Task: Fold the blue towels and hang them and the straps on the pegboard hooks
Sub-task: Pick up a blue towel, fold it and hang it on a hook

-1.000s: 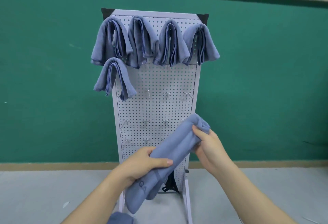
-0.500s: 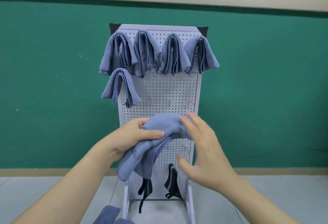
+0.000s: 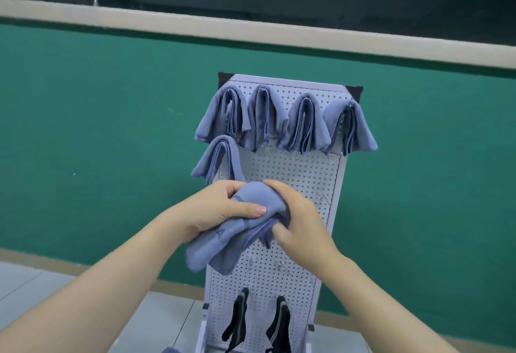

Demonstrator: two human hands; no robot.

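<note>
- Both hands grasp one folded blue towel (image 3: 245, 229) in front of the pegboard (image 3: 293, 179): left hand (image 3: 215, 213) clenched on its top, right hand (image 3: 301, 221) clasping its right side.
- Two black straps (image 3: 237, 322) hang low on the pegboard.
- Five folded towels (image 3: 279, 120) hang on upper hooks.

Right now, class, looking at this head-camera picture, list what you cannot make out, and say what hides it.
- The hook under the held towel: covered by the left hand, the right hand and the cloth.
- The lettering on that towel: folded over, unreadable.
- The lower ends of the black straps: cut off by the bottom edge.
- The blue cloth at the bottom edge: mostly out of frame.
- The pegboard foot: cut off.
</note>
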